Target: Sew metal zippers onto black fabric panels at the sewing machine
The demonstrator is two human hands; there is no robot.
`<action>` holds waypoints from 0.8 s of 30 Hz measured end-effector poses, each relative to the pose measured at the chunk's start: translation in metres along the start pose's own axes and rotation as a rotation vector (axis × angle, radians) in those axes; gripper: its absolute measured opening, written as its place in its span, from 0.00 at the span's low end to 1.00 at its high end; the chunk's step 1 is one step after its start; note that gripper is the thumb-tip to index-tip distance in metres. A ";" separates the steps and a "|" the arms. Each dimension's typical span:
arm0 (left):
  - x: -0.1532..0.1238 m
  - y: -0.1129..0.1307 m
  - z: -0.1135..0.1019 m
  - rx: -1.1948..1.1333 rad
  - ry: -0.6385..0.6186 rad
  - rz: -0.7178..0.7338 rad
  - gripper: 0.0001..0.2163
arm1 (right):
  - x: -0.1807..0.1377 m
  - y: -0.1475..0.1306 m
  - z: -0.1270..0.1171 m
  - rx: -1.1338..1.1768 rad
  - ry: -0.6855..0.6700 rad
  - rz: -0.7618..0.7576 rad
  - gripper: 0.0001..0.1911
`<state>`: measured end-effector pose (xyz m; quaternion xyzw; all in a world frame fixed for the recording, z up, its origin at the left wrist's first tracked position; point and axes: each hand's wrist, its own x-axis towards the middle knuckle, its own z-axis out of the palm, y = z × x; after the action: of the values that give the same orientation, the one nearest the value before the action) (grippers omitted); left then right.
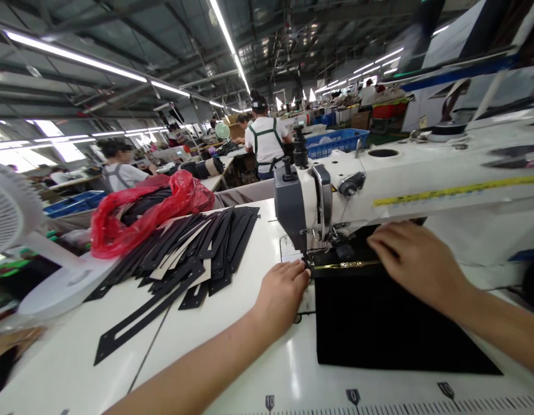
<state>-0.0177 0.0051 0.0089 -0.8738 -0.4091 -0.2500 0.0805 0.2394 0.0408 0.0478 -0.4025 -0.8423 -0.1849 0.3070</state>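
Note:
A black fabric panel point(392, 328) lies on the sewing table, with a gold-toothed zipper point(347, 265) along its upper edge. The zipper's left end is by the presser foot of a white sewing machine point(379, 178). My left hand point(284, 291) is beside the foot, its fingers bent together over the left end of the fabric and zipper. Further right, my right hand point(416, 268) has thumb and fingers pinched on the black fabric above the zipper. Its fingertips are partly hidden under the machine arm.
Left of the machine, black slotted strips point(224, 242) lie in a spread pile beside a red plastic bag point(154, 210). A white fan point(55, 271) stands at the far left. A ruler scale point(379, 406) runs along the front edge. People work behind, near a blue crate point(336, 143).

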 end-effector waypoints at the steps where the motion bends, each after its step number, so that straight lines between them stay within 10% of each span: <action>1: 0.001 0.000 0.001 0.020 -0.015 0.012 0.09 | -0.001 -0.011 0.002 0.048 -0.037 -0.064 0.10; 7: 0.004 0.006 -0.006 0.093 -0.050 0.078 0.09 | -0.003 -0.059 0.028 0.202 -0.179 -0.124 0.13; 24: 0.007 0.007 -0.008 0.070 -0.082 0.062 0.07 | 0.000 -0.062 0.032 0.218 -0.223 -0.102 0.13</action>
<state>-0.0119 0.0025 0.0202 -0.8923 -0.3932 -0.1969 0.1020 0.1785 0.0214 0.0202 -0.3415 -0.9057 -0.0619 0.2436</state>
